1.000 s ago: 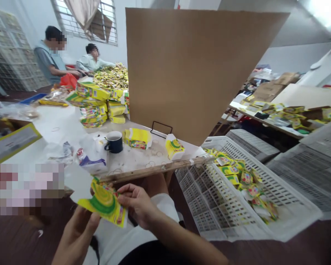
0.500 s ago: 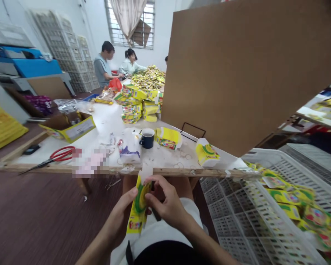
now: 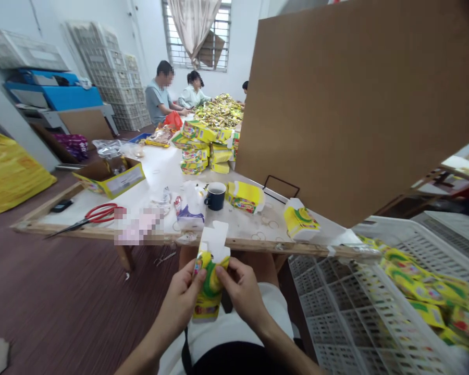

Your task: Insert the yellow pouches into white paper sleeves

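Over my lap, a yellow and green printed carton [image 3: 210,294] is held upright between both hands, its white flaps standing up at the top. My left hand [image 3: 185,289] grips its left edge, thumb across the front. On the opposite edge, my right hand [image 3: 242,289] closes round the carton with its thumb pressed on the front face. Just beyond, at the table edge, stand a dark blue mug [image 3: 216,198], a yellow carton lying on its side [image 3: 244,197] and another yellow carton with a raised white flap [image 3: 301,221].
Red-handled scissors [image 3: 101,213] lie at the table's left edge, near an open box [image 3: 121,179]. A big cardboard sheet [image 3: 336,104] stands at right. Beside me is a white plastic crate [image 3: 336,307] holding yellow cartons. Two co-workers [image 3: 158,96] sit by a heap of packets [image 3: 221,110].
My right hand has moved from the carton's upper front to its right edge. The carton now faces me more squarely with its white flaps spread. The whole view has shifted slightly.
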### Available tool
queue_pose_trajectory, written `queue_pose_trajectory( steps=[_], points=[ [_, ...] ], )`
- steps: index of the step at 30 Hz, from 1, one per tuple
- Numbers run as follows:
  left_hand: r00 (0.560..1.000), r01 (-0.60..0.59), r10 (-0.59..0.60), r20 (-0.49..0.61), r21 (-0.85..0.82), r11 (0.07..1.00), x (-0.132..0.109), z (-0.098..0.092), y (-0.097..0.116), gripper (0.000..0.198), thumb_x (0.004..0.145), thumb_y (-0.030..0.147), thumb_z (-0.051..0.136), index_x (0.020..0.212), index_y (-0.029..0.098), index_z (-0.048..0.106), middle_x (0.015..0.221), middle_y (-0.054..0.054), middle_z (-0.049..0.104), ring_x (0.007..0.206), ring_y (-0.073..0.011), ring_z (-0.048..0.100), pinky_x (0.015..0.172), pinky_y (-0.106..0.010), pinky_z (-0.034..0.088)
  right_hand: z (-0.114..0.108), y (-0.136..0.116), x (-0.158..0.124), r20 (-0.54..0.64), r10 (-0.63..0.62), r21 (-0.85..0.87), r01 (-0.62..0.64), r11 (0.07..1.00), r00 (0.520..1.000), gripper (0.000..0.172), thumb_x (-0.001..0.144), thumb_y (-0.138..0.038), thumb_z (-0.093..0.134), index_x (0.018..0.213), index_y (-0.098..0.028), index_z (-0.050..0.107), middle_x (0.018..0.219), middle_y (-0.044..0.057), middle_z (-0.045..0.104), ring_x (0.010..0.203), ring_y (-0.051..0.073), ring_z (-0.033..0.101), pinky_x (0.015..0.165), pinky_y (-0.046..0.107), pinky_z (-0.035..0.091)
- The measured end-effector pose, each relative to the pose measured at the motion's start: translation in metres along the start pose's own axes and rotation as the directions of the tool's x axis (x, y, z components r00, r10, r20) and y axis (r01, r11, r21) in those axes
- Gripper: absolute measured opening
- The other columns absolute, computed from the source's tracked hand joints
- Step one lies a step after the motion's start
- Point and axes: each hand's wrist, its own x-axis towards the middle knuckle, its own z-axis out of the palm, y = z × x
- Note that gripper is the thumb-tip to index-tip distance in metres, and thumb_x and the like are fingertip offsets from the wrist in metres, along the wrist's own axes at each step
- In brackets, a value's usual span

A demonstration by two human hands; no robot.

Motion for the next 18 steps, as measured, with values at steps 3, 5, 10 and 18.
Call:
queue_pose_trajectory(
  steps=[3, 5, 10, 18],
  points=[
    [0.998, -0.057, 0.057, -0.003, 0.093, 0.994, 0.0, 0.0, 0.002, 0.047, 0.08, 0.031, 0.066, 0.12, 0.019, 0.046, 0.1, -0.008, 0.07, 0.093, -0.024, 0.066, 0.075, -0.031, 0.052, -0.004, -0.003, 0.004, -0.031, -0.009, -0.022, 0.008, 1.0, 0.999, 0.023, 0.085, -0.037, 0.062, 0.09, -0.016, 0.067, 0.079, 0.005, 0.064, 0.08, 0.021, 0.059, 0.072, 0.029, 0.048],
    [0.996, -0.087, 0.088, -0.008, 0.088, 0.992, -0.001, 0.0, 0.004, 0.057, 0.082, 0.03, 0.064, 0.128, 0.024, 0.032, 0.101, -0.007, 0.07, 0.093, -0.023, 0.067, 0.077, -0.032, 0.052, -0.009, -0.008, 0.006, -0.034, -0.018, 0.064, 0.02, 0.998, 0.999, 0.026, 0.084, -0.036, 0.063, 0.102, -0.018, 0.062, 0.082, 0.004, 0.065, 0.081, 0.021, 0.061, 0.072, 0.029, 0.049],
    [0.984, -0.078, 0.068, 0.167, 0.052, 0.996, -0.004, -0.002, 0.009, 0.056, 0.085, 0.028, 0.06, 0.131, 0.027, 0.028, 0.103, -0.007, 0.068, 0.095, -0.0208, 0.066, 0.082, -0.032, 0.05, -0.025, -0.02, 0.007, 0.052, -0.066, 0.126, 0.059, 0.99, 0.996, 0.033, 0.086, -0.035, 0.062, 0.115, -0.022, 0.053, 0.09, 0.004, 0.063, 0.081, 0.018, 0.06, 0.071, 0.026, 0.047],
    [0.969, -0.013, 0.026, 0.246, -0.054, 0.998, -0.005, -0.002, 0.001, 0.057, 0.08, 0.025, 0.067, 0.125, 0.029, 0.032, 0.1, -0.006, 0.068, 0.079, -0.0195, 0.069, 0.07, -0.031, 0.052, -0.032, -0.019, 0.009, 0.065, -0.134, -0.038, 0.137, 0.99, 0.989, 0.018, 0.089, -0.037, 0.057, 0.088, -0.02, 0.063, 0.08, 0.003, 0.061, 0.074, 0.017, 0.057, 0.069, 0.026, 0.046]
  ],
)
